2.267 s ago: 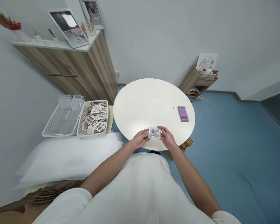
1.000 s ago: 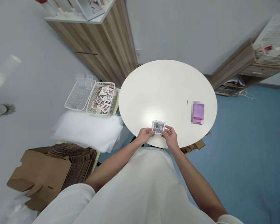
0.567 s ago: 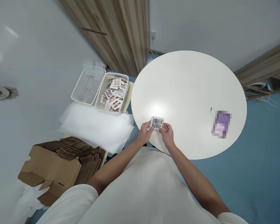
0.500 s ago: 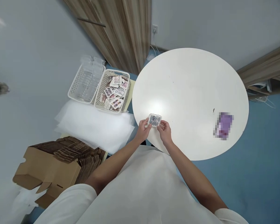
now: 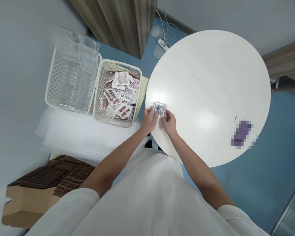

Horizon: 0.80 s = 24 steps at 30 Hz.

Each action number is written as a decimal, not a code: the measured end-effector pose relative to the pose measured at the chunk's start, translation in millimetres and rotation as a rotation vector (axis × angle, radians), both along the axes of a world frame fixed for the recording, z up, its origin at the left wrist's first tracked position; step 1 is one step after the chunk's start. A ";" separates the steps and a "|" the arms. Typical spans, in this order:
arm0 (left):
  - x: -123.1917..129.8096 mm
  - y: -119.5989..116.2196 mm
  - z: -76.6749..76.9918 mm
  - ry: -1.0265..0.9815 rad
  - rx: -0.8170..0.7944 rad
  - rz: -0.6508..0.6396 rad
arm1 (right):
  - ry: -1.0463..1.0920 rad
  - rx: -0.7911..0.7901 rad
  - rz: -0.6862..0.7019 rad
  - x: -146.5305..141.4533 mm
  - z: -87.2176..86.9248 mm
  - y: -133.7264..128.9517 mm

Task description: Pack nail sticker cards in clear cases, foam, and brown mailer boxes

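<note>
Over the near-left edge of the round white table (image 5: 211, 75), a small clear plastic case of press-on nails (image 5: 159, 109) is held between both hands. Dark and silvery nails show inside it. My left hand (image 5: 148, 122) grips its left side, thumb along the near edge. On the right side, the fingers of my right hand (image 5: 169, 123) pinch its corner. Whether the case is fully closed cannot be made out. To the left, a white basket (image 5: 96, 108) holds many cards of press-on nails (image 5: 123, 95) in several colours.
Another white basket (image 5: 49, 88) holds stacked clear plastic cases (image 5: 73, 85). Translucent sheets (image 5: 71, 141) lie before the baskets, with flattened brown cardboard boxes (image 5: 31, 200) nearer me. A blurred purple item (image 5: 241, 133) rests at the table's right. A power strip (image 5: 163, 45) lies on the floor.
My view has shifted toward the left, so the baskets appear larger and nearer. Both hands keep hold of the plastic case, which sits slightly higher in view.
</note>
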<state>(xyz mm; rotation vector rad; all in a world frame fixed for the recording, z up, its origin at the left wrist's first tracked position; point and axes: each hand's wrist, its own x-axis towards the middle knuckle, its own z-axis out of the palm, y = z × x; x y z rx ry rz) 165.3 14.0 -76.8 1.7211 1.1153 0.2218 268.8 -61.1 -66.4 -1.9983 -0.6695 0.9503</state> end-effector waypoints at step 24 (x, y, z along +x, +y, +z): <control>-11.1 -20.8 1.9 -0.014 -0.114 0.168 | 0.057 -0.131 0.017 0.4 10.8 -35.5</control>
